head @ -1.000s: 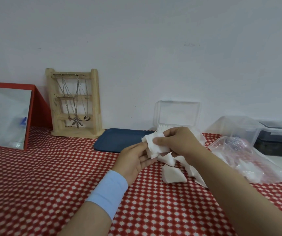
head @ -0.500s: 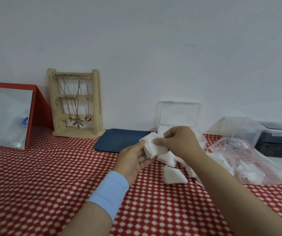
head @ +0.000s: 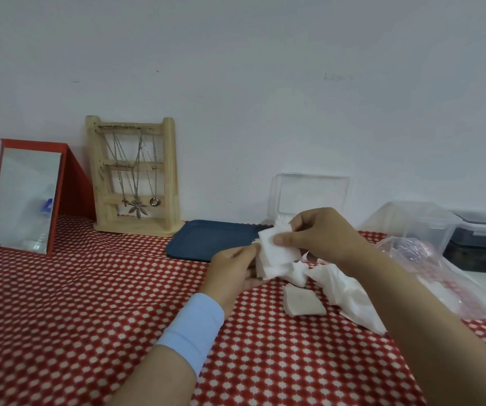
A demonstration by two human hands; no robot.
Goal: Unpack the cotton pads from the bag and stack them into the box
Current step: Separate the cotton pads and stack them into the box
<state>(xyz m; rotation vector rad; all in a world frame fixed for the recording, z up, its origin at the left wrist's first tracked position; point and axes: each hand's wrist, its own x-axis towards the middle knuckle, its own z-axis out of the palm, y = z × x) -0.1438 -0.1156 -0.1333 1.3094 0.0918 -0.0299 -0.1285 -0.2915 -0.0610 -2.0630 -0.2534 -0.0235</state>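
While the right hand (head: pixel 321 235) pinches the top of a small stack of cotton pads (head: pixel 277 256) between thumb and fingers (head: pixel 287 238), the left hand (head: pixel 233 269) cups the same stack from below and the side, its fingers curled against the pads' edge. Just beneath and to the right of the hands, loose pads (head: pixel 338 284) lie heaped on the red-and-white checked tabletop (head: pixel 89 303), one pad (head: pixel 302 301) lying a little apart in front. Farther right sits the crumpled clear bag (head: pixel 429 259). Directly behind the hands stands the clear box (head: pixel 309 196) with its lid raised, and to their left a blue tray (head: pixel 206 238). Beyond that, a wooden necklace stand (head: pixel 136 177) and a red-framed mirror (head: pixel 27 197) lean by the wall. A light blue band (head: pixel 192 326) wraps the left wrist.
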